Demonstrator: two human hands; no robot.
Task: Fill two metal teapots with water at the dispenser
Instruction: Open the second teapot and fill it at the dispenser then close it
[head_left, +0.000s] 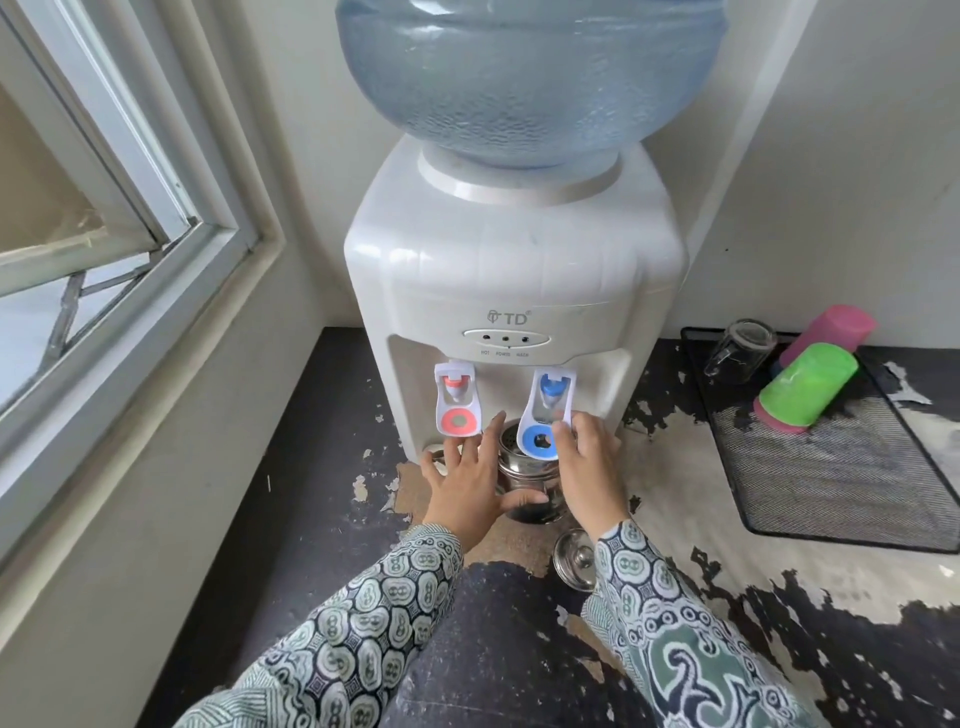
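A metal teapot (524, 475) without its lid stands on the counter under the blue tap lever (545, 415) of the white water dispenser (514, 270). My left hand (467, 478) rests against the teapot's left side, fingers spread and fairly straight, thumb reaching across its front. My right hand (587, 462) is to the right of the teapot, its fingertips pressing on the blue lever's right edge. The teapot's round metal lid (574, 558) lies on the counter just in front, partly hidden by my right sleeve. Only one teapot is visible.
The red tap lever (457, 405) hangs left of the blue one. A big blue water bottle (530, 78) tops the dispenser. A black mesh tray (852, 478) at the right holds a glass (740, 351) and green (805, 384) and pink (831, 327) cups. An open window (130, 244) lies left.
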